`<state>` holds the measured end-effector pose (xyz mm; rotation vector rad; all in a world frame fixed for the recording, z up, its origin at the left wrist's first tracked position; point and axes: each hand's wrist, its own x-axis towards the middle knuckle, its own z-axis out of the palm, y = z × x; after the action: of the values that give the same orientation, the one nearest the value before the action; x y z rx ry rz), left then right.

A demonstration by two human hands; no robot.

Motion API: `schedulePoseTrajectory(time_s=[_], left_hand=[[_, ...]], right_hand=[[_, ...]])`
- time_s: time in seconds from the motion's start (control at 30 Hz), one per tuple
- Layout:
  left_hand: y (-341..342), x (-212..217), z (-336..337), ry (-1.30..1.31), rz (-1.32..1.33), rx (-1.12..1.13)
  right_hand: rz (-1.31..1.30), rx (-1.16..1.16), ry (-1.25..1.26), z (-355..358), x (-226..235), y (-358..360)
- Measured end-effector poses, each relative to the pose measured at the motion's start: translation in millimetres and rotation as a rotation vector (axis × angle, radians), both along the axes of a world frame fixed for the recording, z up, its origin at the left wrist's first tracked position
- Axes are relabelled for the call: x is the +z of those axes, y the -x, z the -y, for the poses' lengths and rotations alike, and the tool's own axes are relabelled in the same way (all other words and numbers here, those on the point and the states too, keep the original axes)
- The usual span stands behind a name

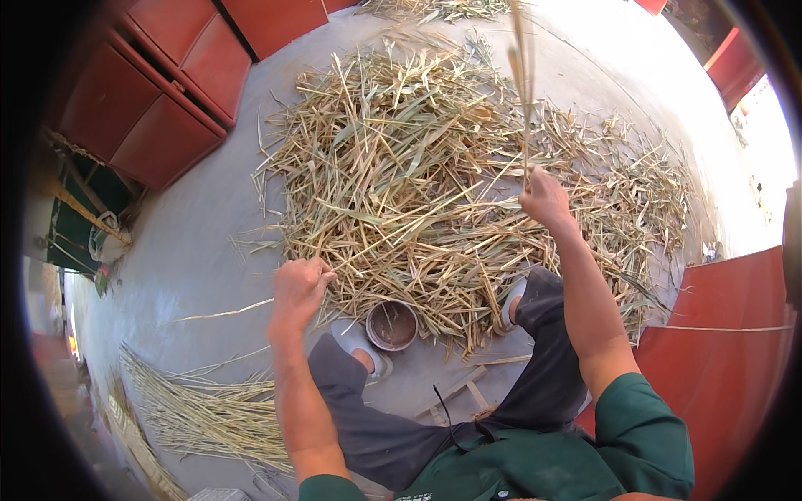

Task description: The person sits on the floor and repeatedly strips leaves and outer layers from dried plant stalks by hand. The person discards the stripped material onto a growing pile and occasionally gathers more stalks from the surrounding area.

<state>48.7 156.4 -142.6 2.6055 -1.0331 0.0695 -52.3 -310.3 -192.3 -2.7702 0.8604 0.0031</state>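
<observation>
My right hand [545, 199] is raised over the right part of the straw heap. It is closed around a dry plant stalk [526, 108], whose blurred leafy top reaches up to the far edge of the view. At the heap's near left side, my left hand [301, 288] is closed, and its fingertips hide what they grip. A thin pale stalk [224, 314] runs leftward from beside that hand; I cannot tell whether it is held. Below both hands spreads a heap of dry leaves and stalks [401, 175].
Between my feet stands a small round bucket [392, 326]. Stripped pale stalks [217, 417] lie in a bundle at my left. Under me shows part of a wooden stool [455, 392]. Red cabinets [167, 125] stand far left, and a red panel [727, 351] is at my right.
</observation>
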Motion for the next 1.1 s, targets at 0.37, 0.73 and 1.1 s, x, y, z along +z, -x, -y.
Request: schedulePoseTrajectory(time_s=[0.37,0.73,1.1], left_hand=[[26,11,-42,-0.083,0.100,-0.043],[62,34,-162,-0.333,0.165,0.066],[221,-19,-479,-1.057,-0.728,0.781]], right_hand=[[0.586,0.031,-0.393,-35,-1,-22],[0.247,0.273,-0.327,-48,-13,-13],[0.144,0.414,-0.282,-92,-32,3]])
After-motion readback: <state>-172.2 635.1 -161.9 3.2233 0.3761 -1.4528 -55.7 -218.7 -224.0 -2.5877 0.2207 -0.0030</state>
